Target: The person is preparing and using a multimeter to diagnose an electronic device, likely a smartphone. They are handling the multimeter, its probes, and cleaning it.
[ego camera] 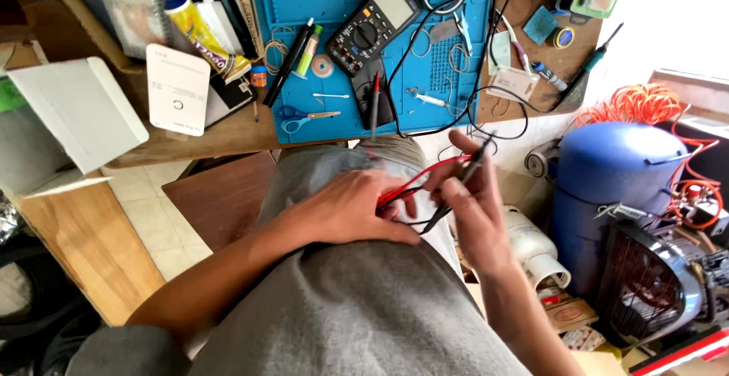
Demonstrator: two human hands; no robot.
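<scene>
1. left hand (353,209) resting on the lap, fingers curled over the red lead (414,181), well below the multimeter (372,23)
2. right hand (469,197) just beside it; fingers pinched on the black probe (465,175)

Wooden workbench (228,137) along top of view, blue work mat (357,110) laid on it. Pale tiled floor (163,220) below; brown panel (224,194) beside it. Blue compressor tank (615,171) at right, orange coiled hose (642,102) above. Bright daylight from window (676,19), upper right.
</scene>
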